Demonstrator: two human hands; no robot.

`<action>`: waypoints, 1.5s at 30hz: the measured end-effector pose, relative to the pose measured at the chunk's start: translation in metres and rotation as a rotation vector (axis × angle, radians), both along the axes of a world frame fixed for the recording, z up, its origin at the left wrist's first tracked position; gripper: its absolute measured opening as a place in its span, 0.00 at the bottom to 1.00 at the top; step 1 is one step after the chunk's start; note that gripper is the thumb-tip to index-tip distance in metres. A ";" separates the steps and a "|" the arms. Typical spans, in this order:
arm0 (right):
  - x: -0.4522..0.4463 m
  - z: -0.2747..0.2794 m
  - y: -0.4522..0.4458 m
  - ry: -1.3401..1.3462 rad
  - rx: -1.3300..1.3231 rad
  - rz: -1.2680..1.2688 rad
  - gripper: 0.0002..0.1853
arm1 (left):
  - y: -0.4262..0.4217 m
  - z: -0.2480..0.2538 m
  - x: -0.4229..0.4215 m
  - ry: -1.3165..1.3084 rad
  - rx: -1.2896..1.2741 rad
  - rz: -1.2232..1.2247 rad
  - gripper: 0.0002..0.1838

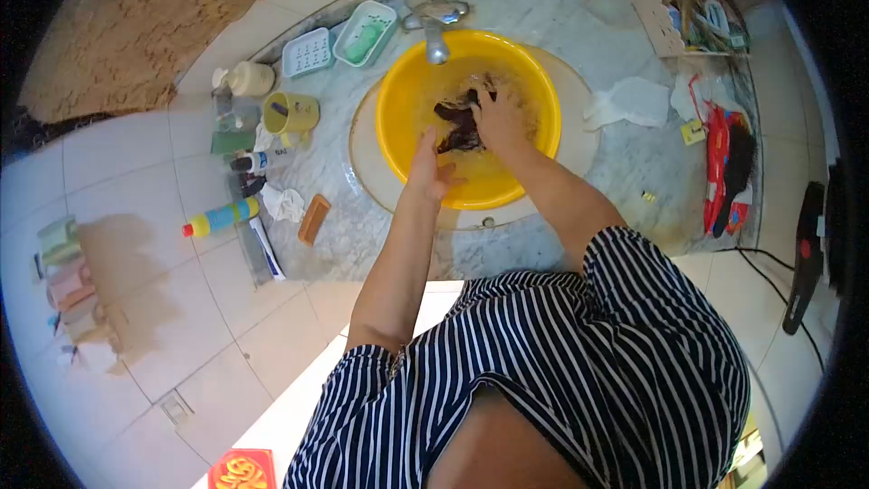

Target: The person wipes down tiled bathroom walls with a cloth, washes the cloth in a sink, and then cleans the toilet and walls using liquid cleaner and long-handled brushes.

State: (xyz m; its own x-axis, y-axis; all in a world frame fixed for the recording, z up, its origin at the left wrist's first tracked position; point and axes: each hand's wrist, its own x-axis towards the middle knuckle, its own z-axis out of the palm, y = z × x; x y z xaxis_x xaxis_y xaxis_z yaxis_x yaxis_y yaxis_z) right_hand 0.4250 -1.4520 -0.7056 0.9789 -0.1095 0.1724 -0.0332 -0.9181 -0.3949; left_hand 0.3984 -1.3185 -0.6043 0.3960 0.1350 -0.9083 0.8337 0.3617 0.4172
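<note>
A yellow basin (391, 149) with water in it sits in the oval sink under the faucet (436, 41). In the water lies a wet, dark cloth (459, 127), bunched up. My right hand (496, 118) is in the basin with its fingers closed on the cloth's upper right part; dark folds show around the fingertips. My left hand (434, 174) is at the basin's lower left side, fingers apart and thumb raised, holding nothing. Its fingers are close to the cloth's lower edge. Rippling water partly blurs the cloth.
Two soap dishes (309, 53) stand behind the basin at left. A yellow mug (291, 115), a pump bottle (251, 80), a brown comb (314, 220) and a yellow-blue bottle (222, 216) line the left side. At right are a white tissue (629, 103) and a red packet (718, 167).
</note>
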 end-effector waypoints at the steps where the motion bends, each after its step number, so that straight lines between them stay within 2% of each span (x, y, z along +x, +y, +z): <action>1: -0.002 0.005 0.005 -0.005 -0.001 0.020 0.26 | 0.003 -0.002 0.000 -0.005 -0.001 0.020 0.38; 3: -0.002 -0.003 0.020 0.460 0.218 -0.008 0.25 | 0.018 -0.020 -0.001 0.028 -0.331 0.059 0.41; 4: 0.002 -0.017 0.031 0.574 0.341 -0.045 0.24 | 0.021 -0.032 -0.004 0.032 -0.486 0.055 0.41; 5: 0.002 0.005 0.031 0.571 0.335 -0.036 0.24 | 0.021 -0.037 -0.004 0.025 -0.490 0.063 0.41; 7: -0.019 0.096 0.026 0.799 0.707 0.303 0.19 | 0.022 -0.042 -0.012 -0.140 -0.548 0.138 0.36; 8: -0.028 0.121 0.024 0.802 0.704 0.307 0.19 | 0.024 -0.036 -0.013 -0.237 -0.526 0.180 0.28; 10: -0.043 0.151 0.024 0.536 0.742 0.435 0.19 | 0.039 -0.061 -0.012 -0.290 -0.575 0.164 0.25; 11: -0.042 0.145 0.022 0.538 0.747 0.447 0.19 | 0.046 -0.069 -0.013 -0.351 -0.622 0.139 0.22; 12: -0.033 0.130 0.018 0.346 0.746 0.359 0.17 | 0.031 -0.035 -0.011 -0.375 -0.492 0.169 0.19; 14: -0.018 0.073 0.020 -0.083 0.709 0.151 0.16 | 0.020 -0.020 -0.013 -0.356 -0.494 0.191 0.19; 15: 0.004 0.011 0.017 -0.082 0.758 0.237 0.16 | 0.013 -0.017 -0.013 -0.336 -0.504 0.209 0.19; 17: -0.002 0.067 0.013 0.775 2.061 -0.342 0.17 | -0.003 -0.022 -0.015 -0.339 -0.611 0.168 0.19; 18: -0.001 0.062 0.009 0.809 2.258 -0.188 0.18 | -0.007 -0.015 -0.014 -0.333 -0.610 0.149 0.19; 19: -0.001 0.058 0.006 0.760 2.161 -0.325 0.17 | -0.009 -0.007 -0.013 -0.327 -0.607 0.132 0.19; 20: 0.000 0.060 0.005 0.673 2.082 -0.355 0.16 | -0.006 -0.001 -0.013 -0.317 -0.614 0.107 0.19; 21: 0.005 0.064 0.003 0.588 2.002 -0.377 0.16 | -0.008 -0.001 -0.010 -0.403 -0.549 0.041 0.21; 22: 0.008 0.067 0.001 0.614 1.998 -0.352 0.16 | -0.014 0.000 -0.016 -0.401 -0.373 0.056 0.23; 23: 0.009 0.079 -0.002 0.380 1.654 -0.224 0.13 | -0.022 0.027 -0.019 -0.392 -0.198 0.068 0.24; 24: 0.008 0.090 -0.003 0.150 1.304 -0.102 0.11 | -0.021 0.038 -0.021 -0.399 -0.189 0.087 0.24; 25: 0.004 0.099 -0.001 0.158 1.305 -0.082 0.11 | -0.020 0.047 -0.022 -0.290 -0.437 0.247 0.26; 26: -0.003 0.108 0.002 -0.016 1.081 0.192 0.10 | -0.018 0.051 -0.024 -0.178 -0.687 0.405 0.27; 27: -0.009 0.119 0.004 -0.191 0.841 0.454 0.09 | -0.016 0.038 -0.031 -0.430 -0.887 0.379 0.26; 28: -0.017 0.131 0.006 -0.238 0.819 0.641 0.12 | -0.014 0.024 -0.033 -0.531 -0.933 0.369 0.27; 30: -0.029 0.149 0.012 -0.232 0.863 0.728 0.14 | -0.007 -0.002 -0.035 -0.641 -0.972 0.374 0.29; 31: -0.032 0.153 0.013 -0.236 0.902 0.798 0.17 | -0.002 -0.016 -0.034 -0.651 -0.905 0.372 0.25; 32: -0.033 0.144 0.012 -0.229 0.873 0.734 0.20 | 0.001 -0.023 -0.030 -0.663 -0.840 0.364 0.22; 33: -0.032 0.132 0.014 -0.230 0.874 0.744 0.20 | -0.009 -0.010 -0.022 -0.710 -0.631 0.417 0.19; 35: -0.030 0.114 0.021 0.168 1.410 0.405 0.20 | -0.019 0.015 -0.018 -0.799 -0.002 0.382 0.16; 36: -0.030 0.109 0.023 0.384 1.648 0.200 0.21 | -0.019 0.020 -0.021 -0.798 0.001 0.391 0.16; 37: -0.030 0.104 0.021 0.388 1.646 0.206 0.21 | -0.019 0.025 -0.025 -1.012 0.468 0.071 0.15; 38: -0.028 0.109 0.019 0.571 1.952 0.055 0.22 | -0.017 0.028 -0.027 -1.177 0.939 -0.278 0.14; 39: -0.027 0.114 0.017 0.762 2.246 -0.119 0.24 | -0.014 0.032 -0.026 -1.177 0.940 -0.275 0.14; 40: -0.021 0.113 0.011 0.788 2.335 0.034 0.28 | -0.009 0.036 -0.025 -1.352 1.101 -0.409 0.14; 41: -0.019 0.119 0.005 0.799 2.327 0.037 0.28 | -0.006 0.041 -0.027 -1.520 1.264 -0.544 0.14; 42: -0.014 0.124 0.001 0.898 2.348 0.047 0.29 | -0.005 0.049 -0.028 -1.539 1.351 -0.662 0.12; 43: -0.008 0.128 -0.001 0.997 2.368 0.059 0.31 | -0.005 0.048 -0.025 -1.538 1.361 -0.653 0.12; 45: -0.005 0.112 0.001 1.020 2.324 0.103 0.32 | -0.005 0.045 -0.018 -1.676 1.321 -0.738 0.11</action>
